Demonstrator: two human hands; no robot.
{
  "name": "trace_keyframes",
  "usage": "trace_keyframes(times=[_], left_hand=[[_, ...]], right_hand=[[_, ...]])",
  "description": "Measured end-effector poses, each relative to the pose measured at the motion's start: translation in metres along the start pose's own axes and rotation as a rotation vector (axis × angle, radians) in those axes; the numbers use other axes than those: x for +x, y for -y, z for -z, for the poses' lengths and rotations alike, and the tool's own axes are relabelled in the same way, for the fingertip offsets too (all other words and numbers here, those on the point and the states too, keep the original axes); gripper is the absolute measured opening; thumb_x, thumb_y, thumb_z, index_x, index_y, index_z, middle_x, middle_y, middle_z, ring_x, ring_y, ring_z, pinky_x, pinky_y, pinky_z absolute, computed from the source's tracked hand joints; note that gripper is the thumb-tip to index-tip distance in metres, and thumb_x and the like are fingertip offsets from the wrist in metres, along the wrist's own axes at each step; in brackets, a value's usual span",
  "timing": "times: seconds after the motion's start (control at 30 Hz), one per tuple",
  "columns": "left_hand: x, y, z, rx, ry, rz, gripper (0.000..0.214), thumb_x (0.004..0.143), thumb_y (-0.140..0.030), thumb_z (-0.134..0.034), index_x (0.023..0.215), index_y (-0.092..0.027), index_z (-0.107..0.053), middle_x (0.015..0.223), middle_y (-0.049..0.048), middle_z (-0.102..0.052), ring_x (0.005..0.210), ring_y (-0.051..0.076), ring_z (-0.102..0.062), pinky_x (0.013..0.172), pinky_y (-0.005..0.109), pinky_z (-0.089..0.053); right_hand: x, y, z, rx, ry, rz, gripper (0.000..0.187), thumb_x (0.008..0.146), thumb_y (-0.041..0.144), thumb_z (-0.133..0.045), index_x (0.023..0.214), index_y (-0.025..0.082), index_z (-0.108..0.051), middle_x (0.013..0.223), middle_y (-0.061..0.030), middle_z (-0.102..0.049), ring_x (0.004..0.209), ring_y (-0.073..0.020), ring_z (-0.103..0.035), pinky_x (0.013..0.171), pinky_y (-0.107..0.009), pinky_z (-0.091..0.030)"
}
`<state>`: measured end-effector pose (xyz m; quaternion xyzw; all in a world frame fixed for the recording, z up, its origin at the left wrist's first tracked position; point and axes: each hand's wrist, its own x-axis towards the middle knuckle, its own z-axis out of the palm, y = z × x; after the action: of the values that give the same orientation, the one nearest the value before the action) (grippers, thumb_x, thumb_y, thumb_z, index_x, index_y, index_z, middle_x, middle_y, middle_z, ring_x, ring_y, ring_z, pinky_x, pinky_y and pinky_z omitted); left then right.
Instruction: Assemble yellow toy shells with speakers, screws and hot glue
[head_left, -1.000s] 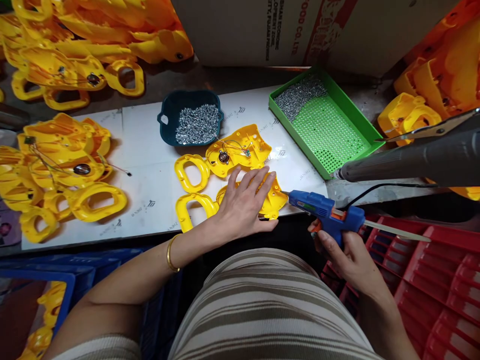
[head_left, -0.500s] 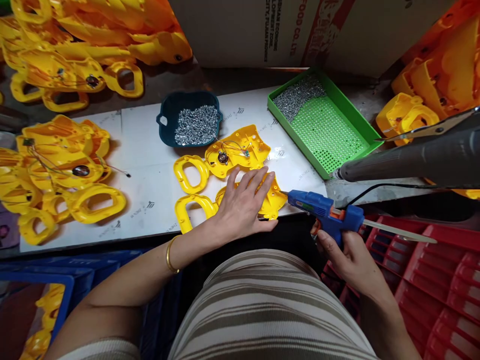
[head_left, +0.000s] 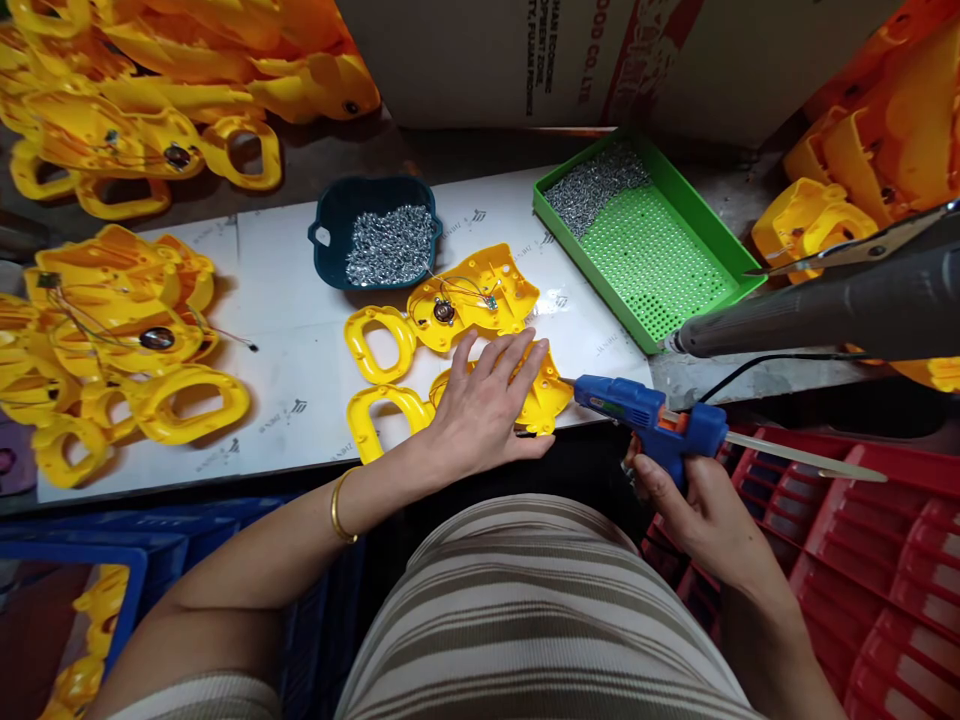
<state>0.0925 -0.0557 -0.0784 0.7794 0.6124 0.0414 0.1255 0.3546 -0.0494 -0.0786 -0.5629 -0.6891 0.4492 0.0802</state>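
Note:
My left hand (head_left: 484,400) lies flat, fingers spread, on a yellow plastic shell half (head_left: 551,390) at the near edge of the white work surface. My right hand (head_left: 694,505) grips a blue hot glue gun (head_left: 649,415) with a glue stick poking out behind; its nozzle points at the right edge of that shell. Just beyond lies a second yellow shell half (head_left: 480,300), open side up, showing a small speaker, wires and a circuit board. Two yellow ring handles (head_left: 379,345) of these shells lie to the left.
A dark teal dish (head_left: 371,240) and a green perforated tray (head_left: 649,245) hold small screws. Piles of yellow shell parts (head_left: 112,330) sit left and far left. A cardboard box (head_left: 600,55) stands behind. A grey tool barrel (head_left: 825,305) juts in from the right. Red crates (head_left: 862,580) are below right.
The glue gun and right hand have drifted slightly; the left hand stays flat on the shell. The view has shifted a little.

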Motion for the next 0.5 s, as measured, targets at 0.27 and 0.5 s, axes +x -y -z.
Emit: trace_keyframes(times=[0.27, 0.5], left_hand=[[0.0004, -0.0008, 0.0039, -0.003, 0.029, 0.001, 0.095, 0.074, -0.058, -0.067, 0.146, -0.006, -0.035, 0.154, 0.0213, -0.031, 0.134, 0.038, -0.035, 0.115, 0.058, -0.011], [0.0001, -0.0014, 0.0030, -0.023, 0.022, 0.005, 0.093, 0.074, -0.057, -0.067, 0.146, -0.008, -0.035, 0.154, 0.0204, -0.031, 0.135, 0.039, -0.034, 0.116, 0.058, -0.010]], right_hand=[[0.0000, 0.0030, 0.0031, 0.009, 0.010, 0.012, 0.041, 0.090, 0.054, -0.049, 0.067, 0.020, -0.054, 0.057, 0.0002, -0.050, 0.054, -0.0127, -0.043, 0.047, -0.027, -0.035], [-0.0001, 0.0068, 0.0025, -0.005, -0.038, 0.056, 0.037, 0.090, 0.052, -0.049, 0.075, 0.020, -0.059, 0.059, -0.0008, -0.054, 0.054, -0.0136, -0.046, 0.048, -0.027, -0.037]])
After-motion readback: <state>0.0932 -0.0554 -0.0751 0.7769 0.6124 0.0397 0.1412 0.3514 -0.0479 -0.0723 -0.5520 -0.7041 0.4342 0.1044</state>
